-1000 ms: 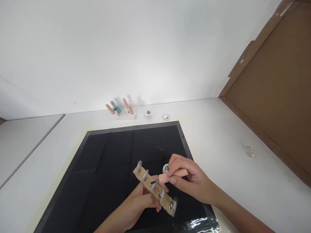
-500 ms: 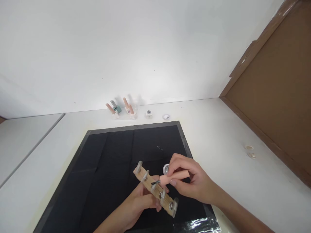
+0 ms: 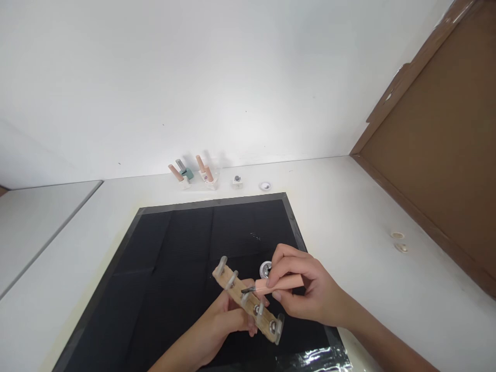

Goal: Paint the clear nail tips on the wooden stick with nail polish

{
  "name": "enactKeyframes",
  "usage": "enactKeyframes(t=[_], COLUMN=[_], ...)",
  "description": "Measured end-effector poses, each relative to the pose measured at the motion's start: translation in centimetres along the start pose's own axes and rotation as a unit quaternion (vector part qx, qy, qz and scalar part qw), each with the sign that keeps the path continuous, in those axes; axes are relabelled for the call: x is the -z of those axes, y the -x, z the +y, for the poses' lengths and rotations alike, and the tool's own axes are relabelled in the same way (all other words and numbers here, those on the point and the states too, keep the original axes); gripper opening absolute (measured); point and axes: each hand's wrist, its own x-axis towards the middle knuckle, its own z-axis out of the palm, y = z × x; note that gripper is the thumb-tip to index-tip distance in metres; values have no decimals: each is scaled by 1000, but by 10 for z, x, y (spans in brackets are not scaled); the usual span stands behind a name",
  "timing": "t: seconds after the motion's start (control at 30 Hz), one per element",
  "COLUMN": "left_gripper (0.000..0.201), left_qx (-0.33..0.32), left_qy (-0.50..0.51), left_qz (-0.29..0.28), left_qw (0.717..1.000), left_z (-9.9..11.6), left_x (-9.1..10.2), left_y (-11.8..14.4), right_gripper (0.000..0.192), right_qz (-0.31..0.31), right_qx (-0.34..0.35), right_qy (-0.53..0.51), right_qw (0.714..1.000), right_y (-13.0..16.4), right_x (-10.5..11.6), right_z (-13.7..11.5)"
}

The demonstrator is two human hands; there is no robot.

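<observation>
Front edge: a glossy tape [image 3: 318, 357] runs along the near border of the black mat [image 3: 186, 248].

Left hand [image 3: 228, 315]: located over the near part of the mat; clamped on the wooden strip [image 3: 236, 295], with the fingers behind it and the thumb on the near side. The strip is held above the mat on a slant, its left end farther from the wearer and its right end nearer. Five clear nail tips [image 3: 279, 330] stand in a row along it; round silver mounts show at the two nearest positions.

Right hand [image 3: 310, 284]: located to the right of the strip; thumb and fingers clamped on the peach handle of the brush [image 3: 284, 282]. The dark bristles point left and lie at the middle nail tip. Contact between bristles and tip cannot be confirmed.

Just beyond the handle, a small pot [image 3: 265, 269] with silvery contents is partly covered by the right fingers.

Right side: two small discs [image 3: 401, 248] lie on the white table [image 3: 341, 206], near a brown board [image 3: 434, 155].

Far edge, left to right: four bottles [image 3: 211, 183], three with peach caps and one teal; a small jar [image 3: 237, 182]; a shallow dish [image 3: 265, 186]. A white wall [image 3: 248, 77] stands behind.
</observation>
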Motion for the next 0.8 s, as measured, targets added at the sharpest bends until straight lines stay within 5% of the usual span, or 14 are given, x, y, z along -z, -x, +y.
enactKeyframes(t=[0.5, 0.8], left_gripper=[26, 24], left_qx=[-8, 7], left_qy=[1, -30], left_qz=[-3, -4], left_qw=[1000, 1000], left_z=[0, 2], left_x=[2, 1], left_y=[0, 4], right_gripper=[36, 8], right_qz=[1, 34], right_qx=[14, -17], right_qy=[-21, -137], right_qw=[1000, 990], right_y=[-2, 2], right_x=[-2, 3], right_z=[-1, 3])
